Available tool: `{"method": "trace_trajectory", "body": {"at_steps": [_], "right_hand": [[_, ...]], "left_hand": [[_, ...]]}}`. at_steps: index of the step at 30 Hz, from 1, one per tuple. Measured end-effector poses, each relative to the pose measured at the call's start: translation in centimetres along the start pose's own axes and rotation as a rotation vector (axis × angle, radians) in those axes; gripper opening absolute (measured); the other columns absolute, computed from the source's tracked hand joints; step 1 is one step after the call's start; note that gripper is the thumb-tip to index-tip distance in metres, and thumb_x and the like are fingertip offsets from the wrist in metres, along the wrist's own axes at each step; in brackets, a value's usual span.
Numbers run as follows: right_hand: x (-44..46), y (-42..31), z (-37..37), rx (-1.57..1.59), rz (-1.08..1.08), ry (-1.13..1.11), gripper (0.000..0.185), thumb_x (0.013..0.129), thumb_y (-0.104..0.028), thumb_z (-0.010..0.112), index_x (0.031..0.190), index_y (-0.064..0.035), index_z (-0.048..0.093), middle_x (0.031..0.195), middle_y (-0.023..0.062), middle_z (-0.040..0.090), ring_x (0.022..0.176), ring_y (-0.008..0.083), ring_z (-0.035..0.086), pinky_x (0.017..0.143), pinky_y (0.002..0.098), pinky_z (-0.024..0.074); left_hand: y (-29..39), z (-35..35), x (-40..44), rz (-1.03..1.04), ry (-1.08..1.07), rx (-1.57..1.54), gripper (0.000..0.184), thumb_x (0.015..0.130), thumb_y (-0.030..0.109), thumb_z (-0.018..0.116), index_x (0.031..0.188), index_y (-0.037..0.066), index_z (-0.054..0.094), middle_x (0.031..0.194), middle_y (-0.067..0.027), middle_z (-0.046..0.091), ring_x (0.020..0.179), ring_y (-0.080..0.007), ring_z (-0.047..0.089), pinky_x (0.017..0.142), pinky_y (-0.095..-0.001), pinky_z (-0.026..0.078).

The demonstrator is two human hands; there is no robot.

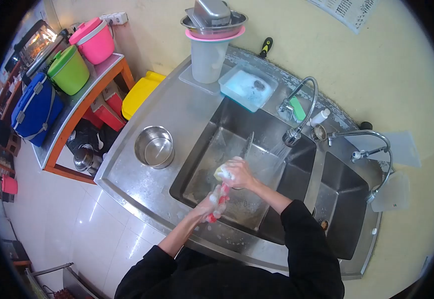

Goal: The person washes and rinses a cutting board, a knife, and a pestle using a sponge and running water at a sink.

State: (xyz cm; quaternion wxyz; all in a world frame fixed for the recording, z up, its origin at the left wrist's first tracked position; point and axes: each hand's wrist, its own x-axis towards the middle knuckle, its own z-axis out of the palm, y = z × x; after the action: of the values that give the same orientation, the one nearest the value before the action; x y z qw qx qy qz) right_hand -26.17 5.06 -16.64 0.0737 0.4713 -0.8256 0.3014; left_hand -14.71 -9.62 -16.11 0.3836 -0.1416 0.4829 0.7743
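Note:
Over the front of the large sink basin [217,149], my left hand [208,205] is closed on a soapy red handle [223,197]. Just above it, my right hand [239,174] is closed around a yellow, foam-covered sponge [221,173], pressed near the upper end of the red handle. What the handle belongs to is hard to make out. A thin metal object [249,143] lies in the basin beyond my right hand. Water runs from the spring-neck faucet [291,136] into the basin.
A steel bowl [154,147] stands on the counter at left. Behind the sink are a tub of suds [249,88], a tall container [208,60] topped with bowls, and a green sponge [297,108]. A second faucet [371,133] rises over the right basin [344,194].

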Motion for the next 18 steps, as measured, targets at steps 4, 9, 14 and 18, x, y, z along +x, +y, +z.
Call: {"method": "trace_trajectory", "body": {"at_steps": [4, 9, 14, 18], "right_hand": [[0.3, 3.3, 2.0, 0.089, -0.064, 0.095, 0.025, 0.063, -0.031, 0.065, 0.078, -0.0111, 0.064, 0.066, 0.0067, 0.061, 0.056, 0.0255, 0.057, 0.057, 0.0352, 0.0458], [0.6, 7.7, 1.4, 0.004, 0.148, 0.056, 0.024, 0.065, -0.032, 0.063, 0.079, -0.0129, 0.066, 0.067, 0.0106, 0.061, 0.059, 0.0286, 0.058, 0.055, 0.0362, 0.0473], [2.4, 9.5, 1.2, -0.002, 0.432, 0.201, 0.024, 0.067, -0.031, 0.060, 0.079, -0.0103, 0.065, 0.067, 0.0153, 0.060, 0.062, 0.0348, 0.058, 0.061, 0.0403, 0.0481], [6.0, 11.8, 0.5, -0.060, 0.846, 0.462, 0.031, 0.071, -0.035, 0.059, 0.081, -0.0062, 0.063, 0.070, 0.0183, 0.060, 0.068, 0.0370, 0.058, 0.064, 0.0437, 0.0468]], "left_hand": [[1.0, 0.1, -2.6, -0.020, 0.020, 0.068, 0.056, 0.086, 0.058, 0.024, 0.087, 0.005, 0.042, 0.050, 0.0016, 0.036, 0.035, -0.0084, 0.030, 0.031, -0.0229, 0.024], [1.0, -1.8, -5.3, -0.056, 0.014, 0.096, 0.050, 0.087, 0.055, 0.025, 0.083, 0.008, 0.041, 0.052, 0.0045, 0.032, 0.037, -0.0064, 0.028, 0.032, -0.0203, 0.022], [3.8, -2.9, -8.3, -0.155, -0.055, 0.048, 0.052, 0.086, 0.057, 0.030, 0.085, 0.007, 0.045, 0.053, 0.0055, 0.033, 0.040, -0.0052, 0.030, 0.035, -0.0210, 0.025], [3.9, -2.8, -7.4, -0.048, 0.068, 0.234, 0.050, 0.085, 0.055, 0.034, 0.079, 0.007, 0.046, 0.060, 0.0026, 0.041, 0.047, -0.0050, 0.037, 0.040, -0.0205, 0.031]]}}
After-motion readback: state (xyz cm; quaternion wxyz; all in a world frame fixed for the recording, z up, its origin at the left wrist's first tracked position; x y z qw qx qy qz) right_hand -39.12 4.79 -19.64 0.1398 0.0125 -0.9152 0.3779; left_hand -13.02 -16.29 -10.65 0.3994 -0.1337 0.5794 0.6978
